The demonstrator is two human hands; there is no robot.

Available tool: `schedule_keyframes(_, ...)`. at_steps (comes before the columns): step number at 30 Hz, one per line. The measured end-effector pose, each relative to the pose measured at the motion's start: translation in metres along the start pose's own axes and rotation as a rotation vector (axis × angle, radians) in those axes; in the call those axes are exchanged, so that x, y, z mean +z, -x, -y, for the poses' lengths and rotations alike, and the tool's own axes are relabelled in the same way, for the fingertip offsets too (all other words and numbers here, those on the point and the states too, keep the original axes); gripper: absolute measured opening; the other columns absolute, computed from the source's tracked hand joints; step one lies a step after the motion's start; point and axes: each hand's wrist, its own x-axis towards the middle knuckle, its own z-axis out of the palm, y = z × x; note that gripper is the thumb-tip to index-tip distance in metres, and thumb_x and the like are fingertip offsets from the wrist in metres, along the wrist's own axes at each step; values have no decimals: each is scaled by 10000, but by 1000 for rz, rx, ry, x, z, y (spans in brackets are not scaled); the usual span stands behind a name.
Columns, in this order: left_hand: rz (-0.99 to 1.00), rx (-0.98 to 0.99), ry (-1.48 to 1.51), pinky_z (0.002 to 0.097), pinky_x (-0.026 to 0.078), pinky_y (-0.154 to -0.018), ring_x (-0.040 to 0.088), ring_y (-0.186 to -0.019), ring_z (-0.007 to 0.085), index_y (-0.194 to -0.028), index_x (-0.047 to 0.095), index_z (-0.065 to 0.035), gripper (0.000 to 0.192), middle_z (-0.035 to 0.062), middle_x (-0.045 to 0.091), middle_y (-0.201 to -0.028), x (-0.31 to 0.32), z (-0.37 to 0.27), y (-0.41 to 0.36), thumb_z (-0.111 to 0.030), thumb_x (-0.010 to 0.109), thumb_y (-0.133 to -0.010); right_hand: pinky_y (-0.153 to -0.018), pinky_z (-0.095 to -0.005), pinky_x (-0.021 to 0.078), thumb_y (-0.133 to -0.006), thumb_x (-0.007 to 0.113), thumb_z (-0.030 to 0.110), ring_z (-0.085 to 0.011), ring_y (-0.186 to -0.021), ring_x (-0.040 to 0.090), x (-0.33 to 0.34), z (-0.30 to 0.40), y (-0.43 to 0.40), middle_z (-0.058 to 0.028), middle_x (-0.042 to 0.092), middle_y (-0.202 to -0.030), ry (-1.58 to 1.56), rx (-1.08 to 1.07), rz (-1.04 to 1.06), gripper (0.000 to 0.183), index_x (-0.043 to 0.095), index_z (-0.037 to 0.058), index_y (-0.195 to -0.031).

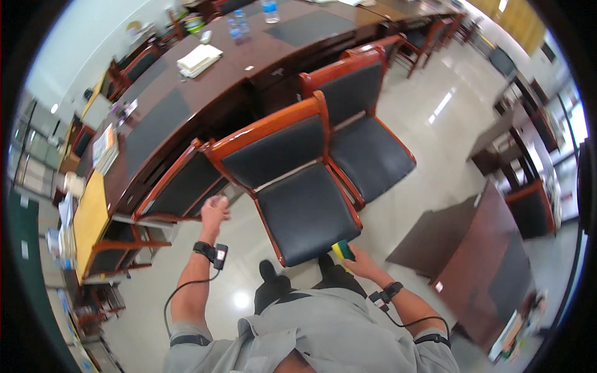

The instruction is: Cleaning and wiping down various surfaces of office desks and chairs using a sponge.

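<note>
My right hand (364, 264) holds a yellow and green scouring sponge (343, 251) close to the front edge of a wooden chair's black padded seat (305, 212). That chair stands right in front of me, its black backrest (275, 148) framed in glossy reddish wood. My left hand (215, 212) is raised with bent fingers, left of this seat and near the back of another chair (175, 186). It is slightly blurred, and I see nothing in it. A further chair with a black seat (371, 156) stands just behind and to the right.
A long curved dark wooden table (224, 93) runs behind the chairs, bearing plastic bottles (270, 11), a stack of papers (199, 60) and piled booklets (106, 148). A yellow tabletop (89, 224) stands at left. To the right is a reddish-brown desk (485, 261), with another chair (531, 210) beyond.
</note>
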Motion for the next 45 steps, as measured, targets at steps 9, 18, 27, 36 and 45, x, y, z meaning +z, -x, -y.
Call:
schedule_keyframes(9, 230, 241, -157, 328, 500, -869, 580, -1083, 205, -1435, 397, 42, 765, 132, 580, -1249, -5, -40, -147, -304, 761, -858, -984, -428, 470, -821, 647, 312, -409, -1147, 593, 107, 31, 107, -296, 601, -1229, -183, 507, -424, 727, 416, -9, -1431)
schedule_keyframes(18, 701, 134, -51, 366, 460, -971, 556, -1146, 193, -1363, 495, -29, 569, 49, 570, -1274, 0, -28, -212, -258, 735, -900, -904, -441, 497, -833, 642, 321, -417, -1041, 627, 272, 149, 166, -273, 636, -1149, -462, 696, -585, 705, 411, 32, -1433)
schedule_keyframes(27, 643, 65, -122, 379, 476, -906, 611, -1043, 187, -1263, 587, -12, 490, 41, 628, -1186, -22, -26, -177, -199, 774, -850, -910, -428, 501, -830, 641, 335, -393, -1065, 626, 327, 171, 165, -255, 632, -1183, -506, 710, -632, 692, 431, 52, -1426)
schedule_keyframes(36, 626, 61, -104, 340, 475, -917, 608, -1022, 176, -1265, 573, 1, 486, 47, 631, -1145, -80, 1, -51, -154, 767, -846, -980, -438, 464, -841, 634, 331, -415, -1143, 584, 313, 154, 138, -272, 591, -1260, -382, 480, -576, 718, 405, 5, -1439)
schedule_keyframes(45, 656, 35, -165, 294, 483, -804, 588, -887, 99, -1155, 639, -12, 414, 11, 653, -1038, -128, 33, 28, -236, 796, -843, -993, -437, 458, -858, 639, 317, -407, -1171, 571, 262, 191, 75, -274, 576, -1280, -172, 178, -497, 687, 418, 7, -1430)
